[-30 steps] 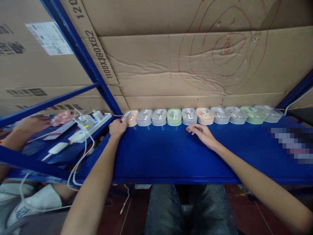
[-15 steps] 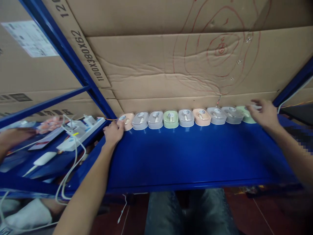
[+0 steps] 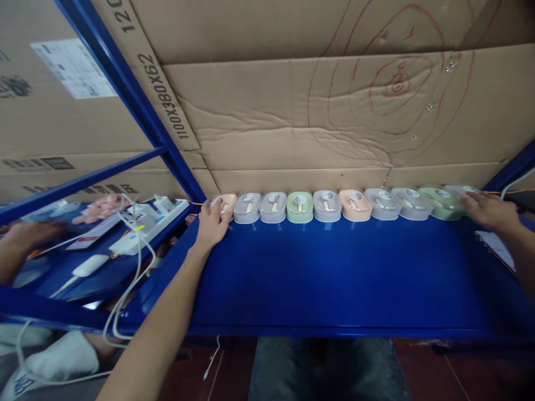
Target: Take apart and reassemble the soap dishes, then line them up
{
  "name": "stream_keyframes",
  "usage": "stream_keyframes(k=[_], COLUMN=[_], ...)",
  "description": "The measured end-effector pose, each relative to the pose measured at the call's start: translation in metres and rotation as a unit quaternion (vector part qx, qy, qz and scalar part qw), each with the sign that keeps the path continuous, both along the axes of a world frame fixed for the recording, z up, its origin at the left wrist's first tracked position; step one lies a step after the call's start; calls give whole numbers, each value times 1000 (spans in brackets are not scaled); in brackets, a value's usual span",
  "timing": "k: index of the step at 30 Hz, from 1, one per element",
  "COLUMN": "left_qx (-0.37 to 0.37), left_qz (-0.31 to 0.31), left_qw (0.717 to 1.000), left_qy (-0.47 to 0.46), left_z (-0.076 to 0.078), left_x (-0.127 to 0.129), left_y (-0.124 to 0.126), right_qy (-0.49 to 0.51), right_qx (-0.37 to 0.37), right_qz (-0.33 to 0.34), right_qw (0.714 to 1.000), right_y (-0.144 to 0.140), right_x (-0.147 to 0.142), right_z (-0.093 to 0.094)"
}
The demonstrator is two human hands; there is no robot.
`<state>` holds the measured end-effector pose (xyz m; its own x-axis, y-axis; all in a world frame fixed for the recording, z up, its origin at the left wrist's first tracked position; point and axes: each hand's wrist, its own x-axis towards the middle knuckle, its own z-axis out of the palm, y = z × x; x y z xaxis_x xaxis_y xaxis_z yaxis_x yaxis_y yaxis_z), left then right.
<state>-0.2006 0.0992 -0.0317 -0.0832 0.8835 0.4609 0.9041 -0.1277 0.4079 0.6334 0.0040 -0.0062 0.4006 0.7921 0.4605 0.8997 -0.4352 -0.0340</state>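
A row of small rounded plastic containers with clear lids, pale stickers and white tabs lines the back of the blue shelf. At the left end, the fingers of my left hand (image 3: 214, 224) curl over a peach container (image 3: 227, 204) and partly hide it. My right hand (image 3: 491, 210) is closed about a grey container (image 3: 458, 192) at the right end; its far side is hidden. Beside that one is a green container (image 3: 446, 205). Between the ends stand several grey ones, a second green container (image 3: 300, 207) and another peach container (image 3: 355, 206).
Cardboard (image 3: 251, 111) with red rings drawn on it backs the shelf (image 3: 326, 278). To the left are a power strip (image 3: 146, 225), white cables, a white device (image 3: 91, 265) and another person's blurred hand (image 3: 35, 234). A flat screen-like object (image 3: 497, 248) lies under my right forearm.
My right hand has come down at the right end, where a grey container now stands beside the green one. My left hand stays at the peach container. The view has shifted slightly.
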Motion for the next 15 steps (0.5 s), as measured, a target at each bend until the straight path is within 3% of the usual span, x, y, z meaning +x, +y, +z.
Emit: stream_keyframes(k=[4, 15], left_qx=[-5, 19], left_qz=[6, 33], left_qw=[1000, 999], left_qy=[-2, 10], left_z=[0, 0], left_x=[-1, -11], left_y=[1, 8], right_qy=[67, 48], right_qx=[-74, -51], right_qz=[-54, -23], right_qw=[994, 997], right_y=[-2, -3], right_x=[-6, -24], right_z=[4, 5])
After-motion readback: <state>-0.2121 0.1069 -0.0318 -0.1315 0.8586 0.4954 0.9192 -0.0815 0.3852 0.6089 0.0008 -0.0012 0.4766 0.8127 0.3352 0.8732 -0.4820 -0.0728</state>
